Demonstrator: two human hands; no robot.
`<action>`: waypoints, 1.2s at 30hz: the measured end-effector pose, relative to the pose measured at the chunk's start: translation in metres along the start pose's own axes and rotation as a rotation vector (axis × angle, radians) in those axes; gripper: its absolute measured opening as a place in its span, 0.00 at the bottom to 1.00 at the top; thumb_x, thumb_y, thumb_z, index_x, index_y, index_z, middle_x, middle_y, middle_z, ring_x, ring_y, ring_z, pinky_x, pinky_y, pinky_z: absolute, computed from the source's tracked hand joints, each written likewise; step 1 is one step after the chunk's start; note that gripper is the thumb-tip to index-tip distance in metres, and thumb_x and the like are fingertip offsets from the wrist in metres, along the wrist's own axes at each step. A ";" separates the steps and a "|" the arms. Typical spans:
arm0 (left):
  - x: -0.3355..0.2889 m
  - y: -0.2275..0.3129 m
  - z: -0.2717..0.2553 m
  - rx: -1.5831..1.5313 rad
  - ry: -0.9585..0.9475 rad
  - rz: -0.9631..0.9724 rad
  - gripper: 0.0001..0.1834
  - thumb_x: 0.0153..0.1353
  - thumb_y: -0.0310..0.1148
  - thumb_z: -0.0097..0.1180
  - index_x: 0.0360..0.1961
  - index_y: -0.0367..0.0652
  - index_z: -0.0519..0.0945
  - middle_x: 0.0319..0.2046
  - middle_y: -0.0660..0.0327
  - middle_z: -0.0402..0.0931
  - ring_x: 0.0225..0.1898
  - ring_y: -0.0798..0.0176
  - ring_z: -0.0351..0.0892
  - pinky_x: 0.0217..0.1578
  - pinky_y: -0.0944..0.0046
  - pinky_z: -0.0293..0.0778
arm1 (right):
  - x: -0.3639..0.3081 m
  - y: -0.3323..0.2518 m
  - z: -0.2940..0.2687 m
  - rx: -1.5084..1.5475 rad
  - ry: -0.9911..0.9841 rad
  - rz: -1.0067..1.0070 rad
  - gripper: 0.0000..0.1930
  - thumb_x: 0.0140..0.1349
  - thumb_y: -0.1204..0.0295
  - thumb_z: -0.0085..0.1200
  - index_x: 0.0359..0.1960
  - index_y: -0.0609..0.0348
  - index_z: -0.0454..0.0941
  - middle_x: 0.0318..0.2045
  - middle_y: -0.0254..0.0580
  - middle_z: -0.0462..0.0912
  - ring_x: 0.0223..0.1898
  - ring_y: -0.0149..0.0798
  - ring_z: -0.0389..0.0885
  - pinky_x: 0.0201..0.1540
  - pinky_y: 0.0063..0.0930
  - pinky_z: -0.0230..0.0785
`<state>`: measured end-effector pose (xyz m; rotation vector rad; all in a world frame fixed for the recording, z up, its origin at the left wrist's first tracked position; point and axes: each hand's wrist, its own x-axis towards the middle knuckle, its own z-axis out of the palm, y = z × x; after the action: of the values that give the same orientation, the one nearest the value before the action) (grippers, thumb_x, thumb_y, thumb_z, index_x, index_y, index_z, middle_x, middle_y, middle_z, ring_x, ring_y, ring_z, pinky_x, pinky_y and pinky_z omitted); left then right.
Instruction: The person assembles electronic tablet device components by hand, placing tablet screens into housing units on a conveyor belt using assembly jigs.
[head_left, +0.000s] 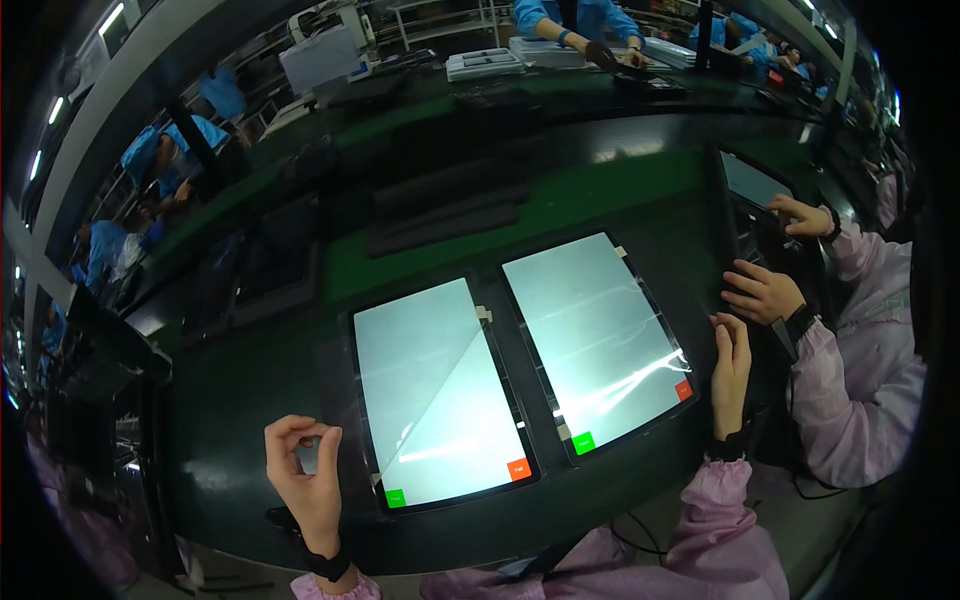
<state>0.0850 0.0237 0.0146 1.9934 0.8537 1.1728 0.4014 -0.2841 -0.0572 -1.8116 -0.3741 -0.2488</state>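
Left grip (308,492) curled, lit tablet (435,385), lettered squares (518,469)

- I'm looking down on a dark green desk (590,190), glossy in places.
- On it I see two lit tablets, apart, side by side: left tablet (425,385), right tablet (600,335).
- Beyond them I make out dark pads (450,205).
- Further left, dark flat panels (278,250).

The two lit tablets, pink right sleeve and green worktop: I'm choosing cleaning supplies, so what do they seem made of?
Left tablet and right tablet: glossy fronts, perhaps glass or film, given bright streaks. Pink right sleeve: probably thin synthetic fabric, crinkled. Green worktop: smooth, perhaps rubber or laminate, showing faint reflections.
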 end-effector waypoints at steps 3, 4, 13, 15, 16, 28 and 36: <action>0.000 -0.002 0.001 0.004 0.003 0.032 0.13 0.51 0.20 0.61 0.37 0.38 0.72 0.27 0.63 0.76 0.31 0.71 0.71 0.35 0.71 0.62 | 0.000 0.005 -0.001 -0.011 0.038 -0.016 0.12 0.68 0.69 0.43 0.45 0.65 0.72 0.42 0.41 0.77 0.46 0.31 0.73 0.52 0.22 0.62; 0.000 -0.004 0.004 -0.037 0.013 0.027 0.13 0.51 0.20 0.61 0.37 0.38 0.72 0.27 0.63 0.76 0.31 0.71 0.72 0.36 0.71 0.63 | 0.000 0.005 -0.001 -0.013 0.031 -0.014 0.12 0.68 0.69 0.43 0.45 0.65 0.72 0.42 0.41 0.77 0.46 0.31 0.73 0.52 0.22 0.62; -0.007 -0.014 0.004 -0.259 -0.062 0.030 0.15 0.50 0.14 0.58 0.37 0.36 0.70 0.30 0.58 0.73 0.31 0.68 0.74 0.36 0.72 0.69 | -0.005 -0.002 0.006 -0.092 0.056 -0.021 0.10 0.66 0.72 0.44 0.43 0.64 0.73 0.36 0.37 0.76 0.39 0.28 0.72 0.44 0.21 0.64; -0.009 -0.016 0.004 -0.278 -0.101 0.059 0.15 0.49 0.14 0.58 0.37 0.36 0.69 0.30 0.58 0.73 0.30 0.67 0.75 0.35 0.71 0.70 | -0.006 -0.003 0.009 -0.099 0.058 -0.029 0.10 0.66 0.71 0.45 0.43 0.64 0.73 0.36 0.39 0.77 0.38 0.29 0.72 0.43 0.22 0.64; -0.009 -0.015 0.005 -0.298 -0.112 0.066 0.15 0.49 0.14 0.58 0.37 0.36 0.69 0.30 0.58 0.73 0.30 0.67 0.75 0.35 0.71 0.70 | -0.006 -0.004 0.007 -0.084 0.070 -0.036 0.10 0.65 0.71 0.46 0.43 0.64 0.73 0.36 0.39 0.77 0.38 0.30 0.72 0.43 0.22 0.64; -0.003 -0.007 0.009 -0.283 -0.305 -0.070 0.09 0.63 0.28 0.46 0.41 0.33 0.70 0.32 0.55 0.76 0.35 0.66 0.75 0.41 0.69 0.68 | -0.008 -0.005 0.000 -0.104 0.077 -0.006 0.10 0.64 0.72 0.47 0.44 0.64 0.73 0.35 0.44 0.76 0.38 0.35 0.74 0.43 0.25 0.65; 0.003 -0.032 0.004 -0.173 -0.180 -0.140 0.09 0.64 0.25 0.46 0.44 0.35 0.71 0.39 0.58 0.74 0.44 0.67 0.73 0.48 0.70 0.65 | -0.026 -0.069 -0.022 -0.407 -0.414 -0.578 0.17 0.49 0.72 0.61 0.42 0.55 0.75 0.47 0.42 0.73 0.51 0.46 0.66 0.54 0.38 0.58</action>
<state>0.0831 0.0437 -0.0109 1.8350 0.7603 0.9400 0.3521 -0.2919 0.0008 -2.1184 -1.2182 -0.3672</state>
